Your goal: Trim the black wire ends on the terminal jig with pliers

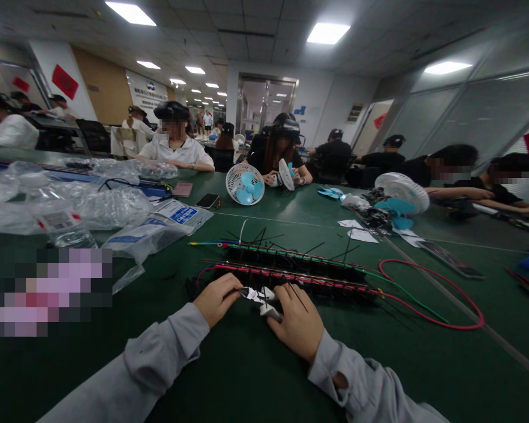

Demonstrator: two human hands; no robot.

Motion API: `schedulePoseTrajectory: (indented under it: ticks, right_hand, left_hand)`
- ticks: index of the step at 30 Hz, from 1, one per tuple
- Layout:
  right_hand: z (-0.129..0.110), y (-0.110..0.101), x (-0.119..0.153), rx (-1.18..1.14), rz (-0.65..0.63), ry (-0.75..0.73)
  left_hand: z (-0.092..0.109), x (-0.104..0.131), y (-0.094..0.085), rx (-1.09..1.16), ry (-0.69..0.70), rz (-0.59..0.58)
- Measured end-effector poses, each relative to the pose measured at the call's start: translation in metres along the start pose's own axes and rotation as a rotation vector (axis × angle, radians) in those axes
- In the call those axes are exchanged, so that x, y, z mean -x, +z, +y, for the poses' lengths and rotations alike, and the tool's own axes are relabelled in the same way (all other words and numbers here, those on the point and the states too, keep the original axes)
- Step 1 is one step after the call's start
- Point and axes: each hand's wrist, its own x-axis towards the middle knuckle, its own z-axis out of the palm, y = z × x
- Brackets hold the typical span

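On a green bench, plastic bags lie at left, and the left hand, its fingers together, is at the jaw end of a small pair of pliers. The right hand has its fingers clamped on the pliers' pale handles, just in front of a long black assembly with red and green wires and thin black ties sticking up. A red cable loops out at right, near papers and a white fan with blue blades.
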Motion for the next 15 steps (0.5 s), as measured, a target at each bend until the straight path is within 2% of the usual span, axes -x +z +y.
schedulePoseTrajectory:
  ticks: [15]
  right_hand:
    - [0.001, 0.0024, -0.0006, -0.078, 0.024, 0.034]
  left_hand:
    - [0.0003, 0.0011, 0.0012, 0.009, 0.016, 0.005]
